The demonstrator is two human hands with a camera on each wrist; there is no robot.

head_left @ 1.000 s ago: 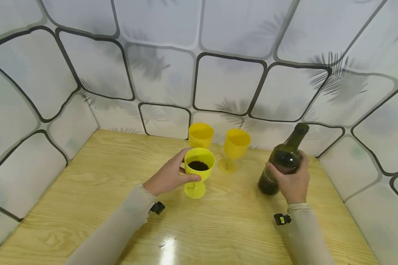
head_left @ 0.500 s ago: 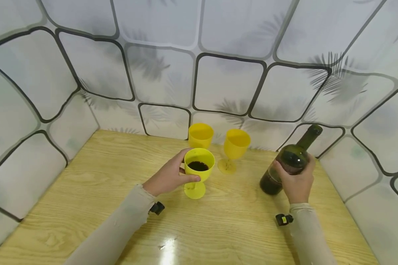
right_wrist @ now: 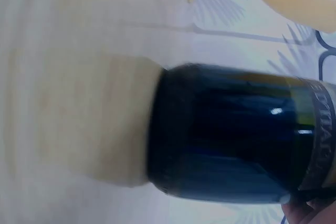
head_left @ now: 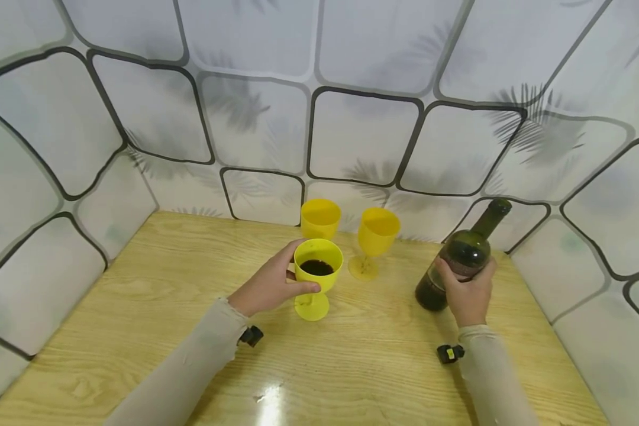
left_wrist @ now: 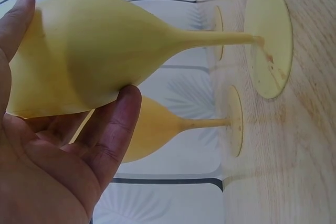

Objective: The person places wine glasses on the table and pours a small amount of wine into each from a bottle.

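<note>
My left hand (head_left: pixel 268 284) holds a yellow goblet (head_left: pixel 319 284) by its bowl, thumb on the near side and fingers round the far side. Dark liquid shows inside the bowl. In the left wrist view the goblet's round foot (left_wrist: pixel 269 40) appears to stand on the wooden table. My right hand (head_left: pixel 467 294) grips a dark green wine bottle (head_left: pixel 460 251) round its labelled middle; the neck leans right and away. Dark liquid fills the lower part. Whether the bottle's base touches the table, I cannot tell for sure; in the right wrist view it looks close to the surface.
Two more yellow goblets stand behind the held one: one (head_left: pixel 320 216) directly behind it, partly hidden, the other (head_left: pixel 378 231) between it and the bottle. The wooden table (head_left: pixel 351 378) meets patterned walls (head_left: pixel 367 136) at the back and both sides.
The bottle has tilted and shifted right with my right hand, then come slightly back left. My left hand and its goblet have stayed in place.
</note>
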